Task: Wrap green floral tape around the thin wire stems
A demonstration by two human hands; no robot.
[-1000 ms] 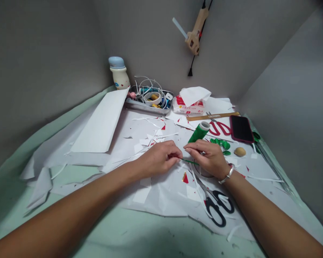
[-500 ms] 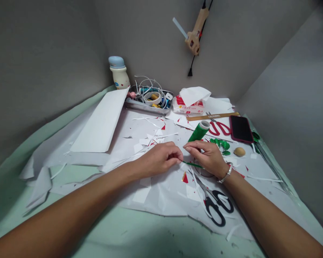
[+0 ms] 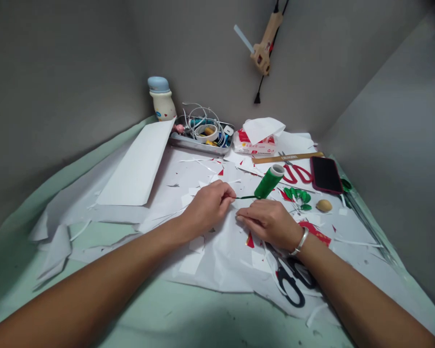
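Note:
My left hand (image 3: 212, 205) is closed in a pinch on one end of a thin green wrapped stem (image 3: 245, 197), which points right toward the spool of green thread (image 3: 269, 181). That spool stands tilted just behind my right hand (image 3: 270, 222). The fingers of my right hand are pressed together, a little below the stem; whatever they hold is too small or hidden to make out. Below my right wrist lie black-handled scissors (image 3: 290, 287), partly covered by the hand and forearm. Small green leaf-like pieces (image 3: 297, 195) lie right of the spool.
At the back are a metal tray (image 3: 199, 144) of craft bits, a tissue pack (image 3: 255, 145), a ruler (image 3: 288, 157), red-handled scissors (image 3: 297, 174) and a phone (image 3: 326, 175). A folded white sheet (image 3: 137, 166) lies left. A glue gun (image 3: 266, 46) hangs above.
My left hand has moved up and slightly left with the green stem. My right hand has shifted down and left, now below the stem, uncovering more of the spool's base.

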